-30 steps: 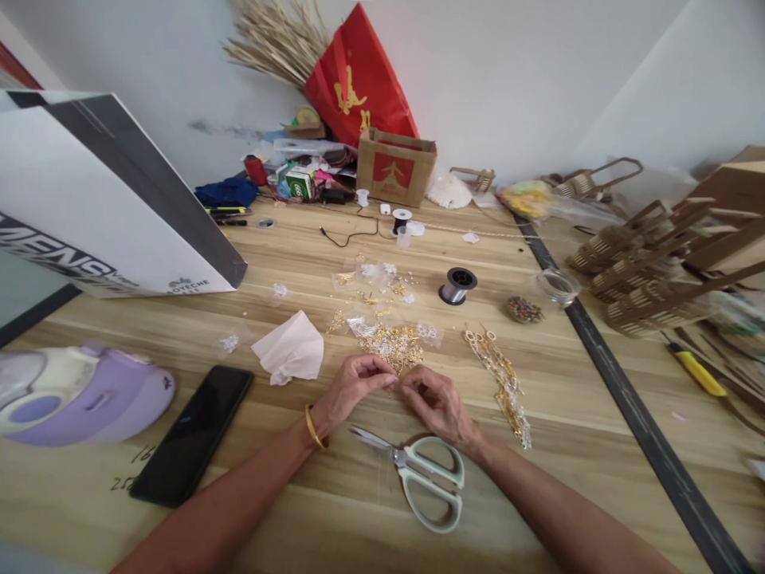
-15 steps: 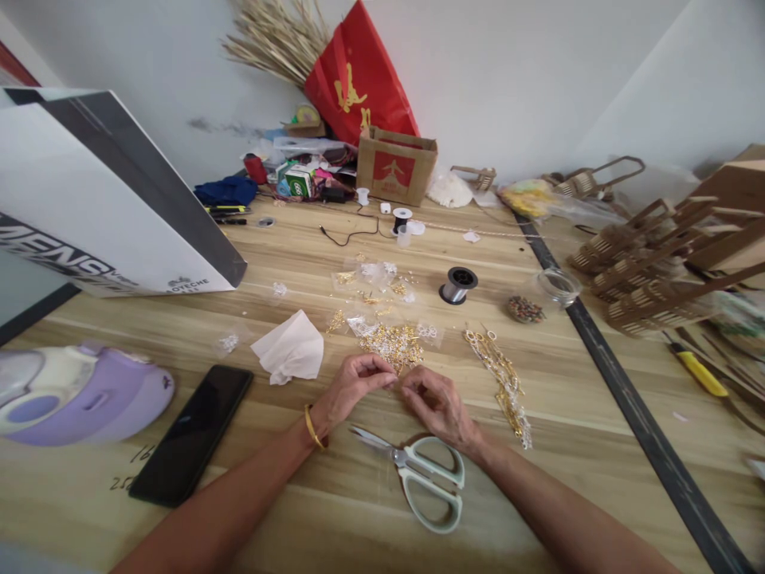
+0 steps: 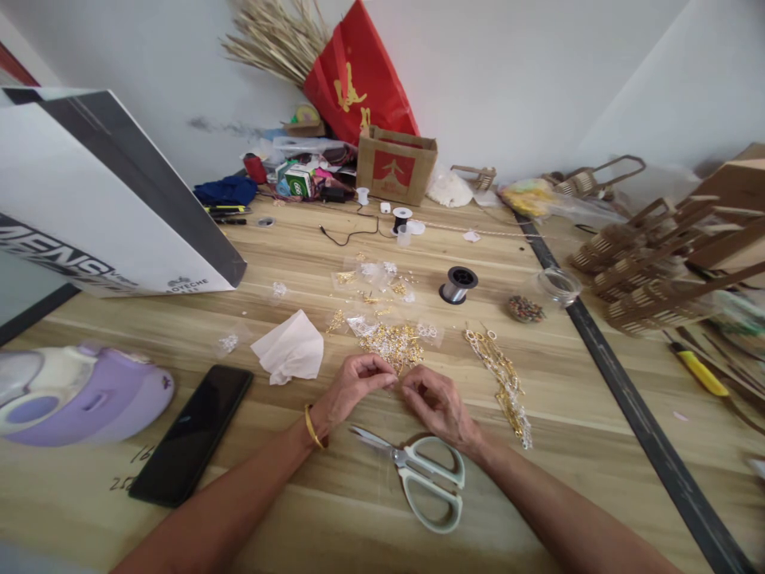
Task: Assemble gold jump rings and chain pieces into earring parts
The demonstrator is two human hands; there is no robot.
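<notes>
My left hand [image 3: 362, 381] and my right hand [image 3: 437, 401] meet fingertip to fingertip above the wooden table, each closed in a pinch. Whatever lies between the fingers is too small to make out. Just beyond the fingertips is a pile of small gold and silver beads [image 3: 391, 344]. Open-bladed scissors [image 3: 399, 458] with pale green handles lie close below my hands. To the right of my right hand, gold and silver chain-like strands [image 3: 502, 375] are laid out. A crumpled white tissue [image 3: 291, 348] rests left of the pile.
A spool of wire [image 3: 459, 285] and a clear jar of dark beads [image 3: 553, 288] stand beyond the strands. On the left are a black phone [image 3: 192, 434], a purple and white device [image 3: 89, 395] and a big white box [image 3: 101, 207]. Small woven baskets [image 3: 633, 271] crowd the right side.
</notes>
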